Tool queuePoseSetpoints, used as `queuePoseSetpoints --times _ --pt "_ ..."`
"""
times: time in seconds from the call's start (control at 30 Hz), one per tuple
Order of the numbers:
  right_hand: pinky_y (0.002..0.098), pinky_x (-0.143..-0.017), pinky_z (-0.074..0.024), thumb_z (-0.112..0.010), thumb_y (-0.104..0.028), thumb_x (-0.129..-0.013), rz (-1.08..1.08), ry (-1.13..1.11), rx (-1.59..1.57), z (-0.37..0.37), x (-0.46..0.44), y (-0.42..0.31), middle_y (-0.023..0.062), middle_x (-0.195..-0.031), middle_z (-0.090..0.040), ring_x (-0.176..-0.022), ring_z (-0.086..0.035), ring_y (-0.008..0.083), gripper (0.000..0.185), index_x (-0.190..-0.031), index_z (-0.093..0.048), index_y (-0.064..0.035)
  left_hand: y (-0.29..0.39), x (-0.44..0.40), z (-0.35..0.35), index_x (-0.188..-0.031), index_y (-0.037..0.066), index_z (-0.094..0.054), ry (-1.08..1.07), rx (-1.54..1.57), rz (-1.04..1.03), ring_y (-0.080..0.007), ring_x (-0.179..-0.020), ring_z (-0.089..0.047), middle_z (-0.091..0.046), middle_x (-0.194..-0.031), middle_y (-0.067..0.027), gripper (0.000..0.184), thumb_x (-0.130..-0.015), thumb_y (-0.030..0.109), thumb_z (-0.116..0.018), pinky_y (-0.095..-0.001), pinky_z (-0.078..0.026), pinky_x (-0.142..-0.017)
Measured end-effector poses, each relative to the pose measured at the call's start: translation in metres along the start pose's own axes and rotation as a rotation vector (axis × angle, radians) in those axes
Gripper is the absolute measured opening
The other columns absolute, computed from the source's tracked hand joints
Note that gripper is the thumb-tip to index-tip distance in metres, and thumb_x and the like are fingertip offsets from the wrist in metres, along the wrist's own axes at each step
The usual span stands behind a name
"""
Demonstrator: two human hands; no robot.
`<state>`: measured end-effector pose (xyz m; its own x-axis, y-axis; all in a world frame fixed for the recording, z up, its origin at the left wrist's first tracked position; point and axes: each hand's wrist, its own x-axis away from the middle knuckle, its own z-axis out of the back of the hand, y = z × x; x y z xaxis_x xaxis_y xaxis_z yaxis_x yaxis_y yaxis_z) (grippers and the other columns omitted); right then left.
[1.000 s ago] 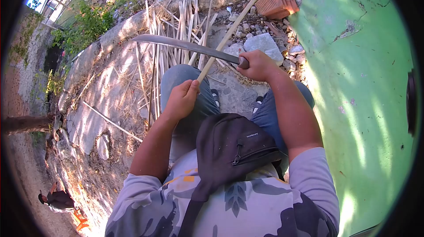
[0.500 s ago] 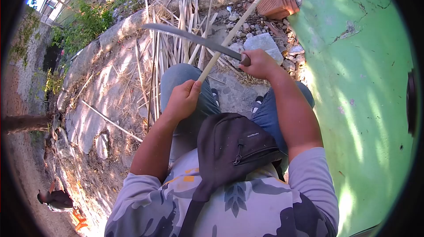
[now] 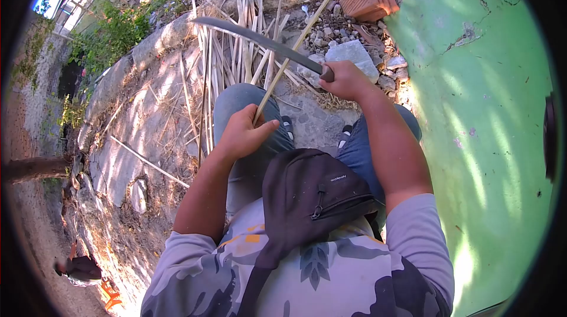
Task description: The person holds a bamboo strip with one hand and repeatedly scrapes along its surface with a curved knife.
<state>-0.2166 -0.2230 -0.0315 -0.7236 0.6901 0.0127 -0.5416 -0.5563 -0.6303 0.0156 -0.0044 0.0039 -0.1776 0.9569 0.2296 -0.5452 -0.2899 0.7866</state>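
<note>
Closed around the dark handle of a long curved machete [image 3: 254, 36] is my right hand [image 3: 347, 82]. The blade points to the left and crosses a long pale strip [image 3: 308, 26], which slants from my left hand up to the top edge of the view. My left hand [image 3: 245, 131] holds the strip's lower end, with the thumb lifted away from it and the fingers curled behind. Whether the blade touches the strip I cannot tell. Beyond my knees lies a pile of similar pale strips [image 3: 245, 57].
Terracotta blocks [image 3: 369, 2], a pale stone block [image 3: 352, 58] and rubble lie beside the green wall [image 3: 472, 110]. A loose stick [image 3: 147, 161] rests on the ground at left. A person [image 3: 81, 268] is near an orange chair [image 3: 110, 294] at lower left.
My left thumb has come off the strip and spread out. The strip looks narrower and its upper end has shifted left. The machete's blade has tilted, its tip moving up.
</note>
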Motion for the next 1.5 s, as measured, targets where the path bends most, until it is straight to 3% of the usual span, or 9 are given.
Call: queuePoseSetpoints --times 0.1,0.3,0.4,0.6,0.7,0.87,1.1,1.37,1.5 --pt "0.0456 -0.068 -0.0509 -0.075 -0.022 -0.079 0.208 -0.029 0.141 -0.009 0.008 -0.02 0.0153 -0.077 -0.068 -0.074 -0.066 0.0377 0.019 -0.09 -0.067 -0.0079 -0.002 -0.005 0.002 -0.083 0.002 -0.056 -0.036 0.024 0.058 -0.0149 -0.066 -0.049 -0.054 -0.07 -0.006 0.037 -0.09 0.034 -0.073 -0.0357 -0.043 -0.06" --pt "0.0437 -0.073 -0.053 -0.075 -0.024 -0.079 -0.046 -0.044 -0.057 -0.009 -0.004 -0.002 0.0156 -0.085 -0.071 -0.081 -0.068 0.0366 0.021 -0.093 -0.071 -0.0082 -0.009 -0.012 -0.002 -0.087 0.002 -0.056 -0.001 0.111 0.134 -0.0167 -0.07 -0.05 -0.054 -0.073 -0.0066 0.04 -0.104 0.038 -0.054 -0.0348 -0.044 -0.065" --pt "0.0421 -0.071 -0.0526 -0.076 -0.025 -0.08 -0.117 0.035 -0.151 -0.008 -0.008 0.008 0.0165 -0.081 -0.07 -0.078 -0.068 0.0359 0.024 -0.092 -0.07 -0.0057 -0.02 -0.014 -0.003 -0.087 0.01 -0.052 -0.049 0.197 0.096 -0.0076 -0.064 -0.04 -0.044 -0.073 0.0044 0.037 -0.109 0.038 -0.043 -0.0274 -0.037 -0.057" --pt "0.0432 -0.066 -0.0507 -0.076 -0.022 -0.081 0.162 0.022 -0.045 -0.007 0.002 -0.017 0.0163 -0.075 -0.066 -0.071 -0.065 0.0364 0.021 -0.091 -0.067 -0.0059 -0.005 -0.003 0.031 -0.09 0.014 -0.047 -0.363 0.914 0.323 -0.0042 -0.053 -0.032 -0.039 -0.067 0.0063 0.025 -0.106 0.033 -0.05 -0.0229 -0.027 -0.046" --pt "0.0457 -0.068 -0.0513 -0.075 -0.02 -0.08 0.236 -0.032 0.035 -0.003 0.006 -0.033 0.0168 -0.077 -0.067 -0.075 -0.065 0.0404 0.018 -0.09 -0.068 -0.0077 -0.018 -0.001 0.026 -0.09 0.016 -0.044 -0.545 1.101 0.233 -0.003 -0.048 -0.029 -0.039 -0.066 0.0075 0.018 -0.101 0.021 -0.057 -0.0226 -0.022 -0.042" --pt "0.0472 -0.073 -0.0536 -0.071 -0.02 -0.079 0.051 -0.115 0.038 -0.003 0.004 -0.022 0.0152 -0.08 -0.07 -0.081 -0.068 0.0386 0.014 -0.088 -0.069 -0.0095 -0.019 -0.008 0.015 -0.091 0.017 -0.042 -0.563 1.03 0.318 -0.0026 -0.047 -0.03 -0.038 -0.065 0.0085 0.027 -0.092 0.005 -0.066 -0.0221 -0.022 -0.042" --pt "0.0465 -0.073 -0.0537 -0.07 -0.021 -0.078 0.19 -0.09 0.087 -0.004 0.008 -0.04 0.0163 -0.081 -0.07 -0.08 -0.068 0.038 0.015 -0.087 -0.069 -0.0095 -0.012 -0.003 0.012 -0.092 0.017 -0.041 -0.586 0.954 0.258 -0.0022 -0.049 -0.035 -0.041 -0.07 0.0069 0.035 -0.087 -0.004 -0.068 -0.021 -0.025 -0.041" --pt "0.0462 -0.065 -0.0515 -0.073 -0.02 -0.076 0.123 -0.099 0.057 -0.012 0.002 -0.019 0.016 -0.073 -0.067 -0.073 -0.066 0.0396 0.014 -0.083 -0.067 -0.0095 -0.007 -0.021 0.0 -0.092 0.017 -0.04 -0.56 0.936 0.301 -0.0025 -0.052 -0.037 -0.043 -0.074 0.0064 0.037 -0.086 -0.005 -0.069 -0.0211 -0.026 -0.043" --pt "0.0472 -0.074 -0.0544 -0.069 -0.02 -0.076 0.113 -0.106 0.141 -0.009 0.004 -0.039 0.0158 -0.084 -0.071 -0.081 -0.069 0.0376 0.016 -0.089 -0.071 -0.0121 -0.013 -0.017 -0.001 -0.093 0.018 -0.04 -0.558 0.971 0.302 -0.0028 -0.051 -0.036 -0.043 -0.074 0.0066 0.037 -0.085 -0.005 -0.069 -0.0216 -0.025 -0.043"
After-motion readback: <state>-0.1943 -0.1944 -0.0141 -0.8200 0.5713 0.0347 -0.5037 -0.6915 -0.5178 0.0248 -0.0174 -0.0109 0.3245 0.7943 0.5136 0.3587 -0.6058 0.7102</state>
